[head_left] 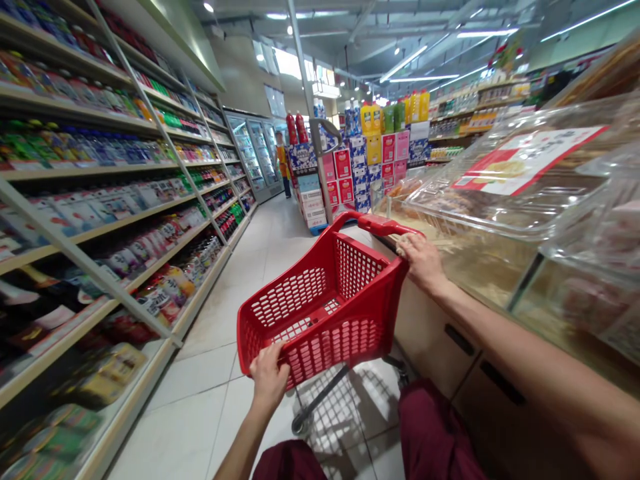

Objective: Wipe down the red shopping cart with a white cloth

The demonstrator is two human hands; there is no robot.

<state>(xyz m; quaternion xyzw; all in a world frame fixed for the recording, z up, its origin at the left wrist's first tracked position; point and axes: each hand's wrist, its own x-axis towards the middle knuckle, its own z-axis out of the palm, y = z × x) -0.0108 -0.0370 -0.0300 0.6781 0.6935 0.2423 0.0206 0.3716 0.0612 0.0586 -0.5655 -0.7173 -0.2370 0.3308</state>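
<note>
A red plastic shopping cart (335, 340) with perforated walls stands in the aisle just ahead of my legs, turned sideways. Nothing lies in the part of its basket that shows. My left hand (270, 371) grips the near rim at the cart's left end, fingers curled over the edge. At the right end, my right hand (419, 257) is closed around the red push handle (383, 225). Below the basket, a grey leg runs down to a caster wheel (299, 424) on the tiled floor.
Shelves of bottles and packs (150, 193) line the left side. On the right a display counter (440, 320) carries clear plastic food boxes (530, 173), close to my right arm. Stacked drink cartons (345, 177) stand ahead by a pole. A person in orange (283, 163) is near glass-door fridges (253, 150).
</note>
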